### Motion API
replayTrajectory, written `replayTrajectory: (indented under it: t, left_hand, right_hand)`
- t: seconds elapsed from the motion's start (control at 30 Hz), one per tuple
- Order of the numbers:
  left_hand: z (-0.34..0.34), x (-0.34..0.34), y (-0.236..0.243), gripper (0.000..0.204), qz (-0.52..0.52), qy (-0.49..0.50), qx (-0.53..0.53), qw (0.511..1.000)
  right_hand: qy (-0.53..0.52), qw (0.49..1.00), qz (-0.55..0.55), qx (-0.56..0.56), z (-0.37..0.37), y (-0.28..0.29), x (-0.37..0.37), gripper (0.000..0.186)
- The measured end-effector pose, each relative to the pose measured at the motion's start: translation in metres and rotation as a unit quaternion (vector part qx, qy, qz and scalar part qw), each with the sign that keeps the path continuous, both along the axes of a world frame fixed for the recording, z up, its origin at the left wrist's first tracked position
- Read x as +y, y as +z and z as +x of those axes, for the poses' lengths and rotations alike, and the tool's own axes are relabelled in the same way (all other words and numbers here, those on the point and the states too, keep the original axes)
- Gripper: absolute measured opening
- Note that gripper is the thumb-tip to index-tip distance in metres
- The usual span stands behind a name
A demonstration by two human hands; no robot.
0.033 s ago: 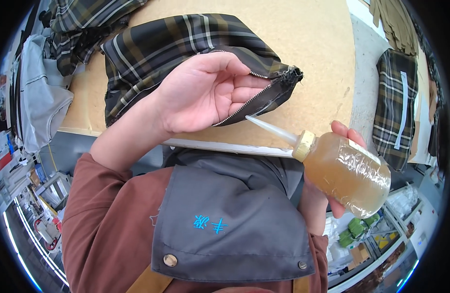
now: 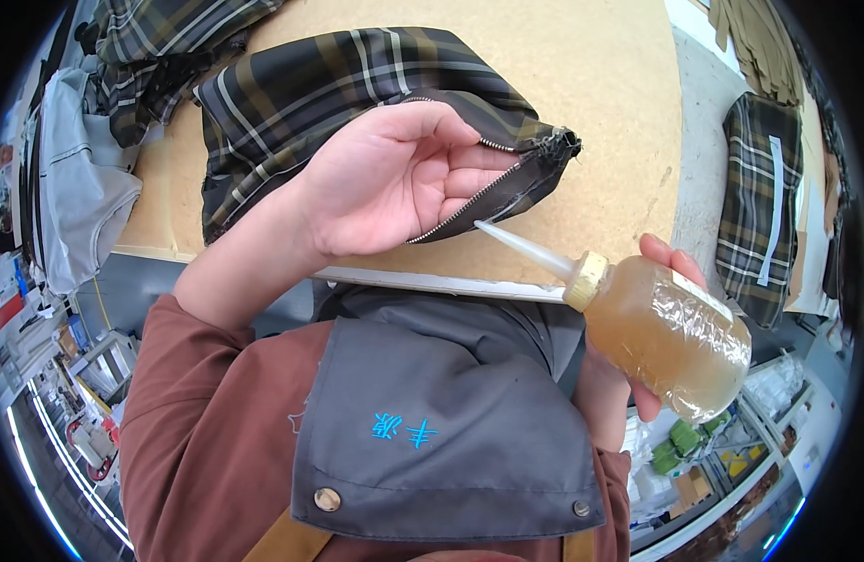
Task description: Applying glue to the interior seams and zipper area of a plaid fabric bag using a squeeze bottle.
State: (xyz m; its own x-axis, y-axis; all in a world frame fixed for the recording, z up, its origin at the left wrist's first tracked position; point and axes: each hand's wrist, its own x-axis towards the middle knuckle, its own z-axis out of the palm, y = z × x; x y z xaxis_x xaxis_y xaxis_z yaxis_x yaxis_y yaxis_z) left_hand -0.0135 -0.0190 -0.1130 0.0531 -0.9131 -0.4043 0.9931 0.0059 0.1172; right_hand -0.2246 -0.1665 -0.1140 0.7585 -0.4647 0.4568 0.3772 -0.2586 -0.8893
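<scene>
Palm up, my left hand [image 2: 385, 178] reaches into the parted zipper [image 2: 465, 201] of a dark plaid cloth piece [image 2: 357, 75]. Its fingers lie between the two rows of metal teeth, and the near row covers the fingertips. The thumb rests by the far row, spreading the cloth. At the right end the zipper rows meet in a frayed, dark tip. My right hand [image 2: 671, 258] is wrapped round a squeeze bottle [image 2: 671, 332] of amber liquid, seen mostly behind it. The bottle lies tilted, its pale nozzle [image 2: 525, 251] pointing left at the zipper's near edge, touching or just beside it.
The plaid piece lies on a tan tabletop [image 2: 619, 112], whose front edge [image 2: 432, 283] runs close before me. More plaid cloth [image 2: 169, 37] and light grey cloth [image 2: 85, 187] sit at the left. On the right are a folded plaid piece [image 2: 745, 201] and a brown cloth stack [image 2: 755, 47].
The bottle and my right hand have shifted very slightly to the right. My left hand and the plaid piece look unchanged.
</scene>
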Motion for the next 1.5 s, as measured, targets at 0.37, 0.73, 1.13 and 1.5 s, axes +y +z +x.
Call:
replayTrajectory:
  t: [0.37, 0.73, 1.13, 1.5]
  left_hand:
    - [-0.004, -0.001, 0.003, 0.031, 0.019, -0.007, -0.011, 1.000]
    - [-0.017, -0.003, 0.008, 0.037, 0.036, -0.033, -0.094, 0.994]
    - [-0.021, 0.025, 0.006, 0.059, 0.070, -0.174, -0.183, 0.965]
    - [-0.014, 0.026, 0.025, 0.063, 0.019, -0.232, -0.231, 0.945]
  right_hand:
    - [-0.187, 0.982, 0.010, 0.030, -0.004, -0.004, -0.018, 0.113]
    - [0.073, 0.953, 0.274, -0.107, 0.002, -0.018, -0.009, 0.100]
    - [0.130, 0.823, 0.534, -0.140, 0.000, 0.030, -0.048, 0.088]
    - [0.201, 0.968, 0.151, -0.012, 0.036, 0.019, -0.043, 0.113]
